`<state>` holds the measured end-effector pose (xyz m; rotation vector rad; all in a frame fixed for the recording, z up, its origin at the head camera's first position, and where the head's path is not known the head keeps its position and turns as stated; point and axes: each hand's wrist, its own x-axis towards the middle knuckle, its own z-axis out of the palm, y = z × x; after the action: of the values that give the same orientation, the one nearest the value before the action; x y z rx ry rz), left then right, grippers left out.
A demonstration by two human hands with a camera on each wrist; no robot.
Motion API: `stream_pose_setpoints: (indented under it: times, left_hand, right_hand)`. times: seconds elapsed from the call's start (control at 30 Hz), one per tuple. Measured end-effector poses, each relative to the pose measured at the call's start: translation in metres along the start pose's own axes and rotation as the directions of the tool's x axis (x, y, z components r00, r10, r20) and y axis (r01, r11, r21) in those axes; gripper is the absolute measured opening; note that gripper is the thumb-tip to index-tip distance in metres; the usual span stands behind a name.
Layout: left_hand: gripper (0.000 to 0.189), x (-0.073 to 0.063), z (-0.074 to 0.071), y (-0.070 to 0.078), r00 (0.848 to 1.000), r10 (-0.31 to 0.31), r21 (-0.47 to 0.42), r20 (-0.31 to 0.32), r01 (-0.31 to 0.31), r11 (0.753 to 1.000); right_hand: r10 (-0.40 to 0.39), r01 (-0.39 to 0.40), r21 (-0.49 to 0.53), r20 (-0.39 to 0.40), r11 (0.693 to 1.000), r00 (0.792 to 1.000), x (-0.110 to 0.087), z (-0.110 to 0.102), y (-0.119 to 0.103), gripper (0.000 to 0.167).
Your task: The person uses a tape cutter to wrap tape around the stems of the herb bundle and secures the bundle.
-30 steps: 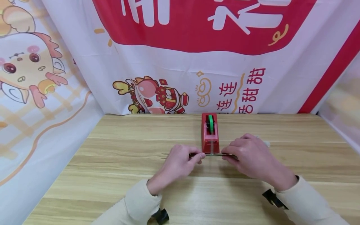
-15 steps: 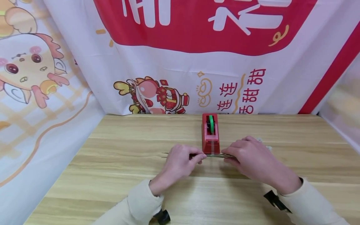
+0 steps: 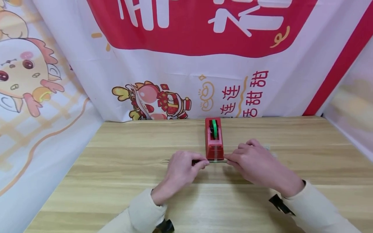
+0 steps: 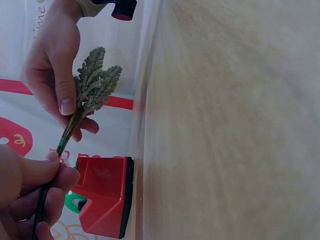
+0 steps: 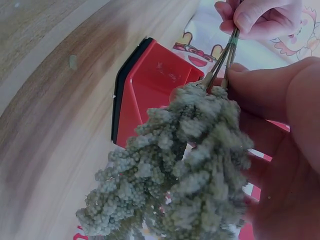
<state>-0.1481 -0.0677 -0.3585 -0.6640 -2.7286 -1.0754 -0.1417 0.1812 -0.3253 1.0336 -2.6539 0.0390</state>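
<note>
In the head view, your right hand (image 3: 257, 164) hides much of the flower bunch (image 5: 175, 170). In the right wrist view its heads are partly blurred, and cut below. The left wrist view cuts your left hand (image 4: 22, 175) at its edge.

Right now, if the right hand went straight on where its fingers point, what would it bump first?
Probably the red tape dispenser: in the head view it stands just ahead of the right hand. Depth is unclear, so the left hand could come first instead.
</note>
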Motion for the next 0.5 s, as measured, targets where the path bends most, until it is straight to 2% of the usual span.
stream_pose_setpoints:
  times: [0.13, 0.3, 0.37, 0.5]
  left_hand:
    - [0.009, -0.002, 0.001, -0.002, 1.0, -0.009, -0.001, 0.001, 0.009, 1.0]
    - [0.009, 0.0, -0.001, -0.001, 1.0, 0.015, 0.027, 0.024, -0.016, 1.0]
    - [0.01, 0.002, -0.004, 0.0, 0.998, 0.03, 0.035, 0.046, -0.032, 0.999]
    - [0.017, 0.006, -0.009, 0.002, 0.993, 0.019, 0.026, 0.119, -0.022, 0.999]
  right_hand:
    - [0.004, -0.004, -0.002, 0.01, 1.0, 1.0, 0.0, 0.003, -0.002, 0.013]
    - [0.015, -0.016, 0.03, 0.009, 0.999, 1.0, 0.001, 0.004, -0.001, 0.01]
    - [0.018, -0.018, 0.036, 0.002, 0.999, 1.0, 0.001, 0.004, 0.001, 0.012]
    - [-0.011, 0.011, 0.006, -0.021, 1.0, 1.0, 0.001, 0.007, 0.005, 0.012]
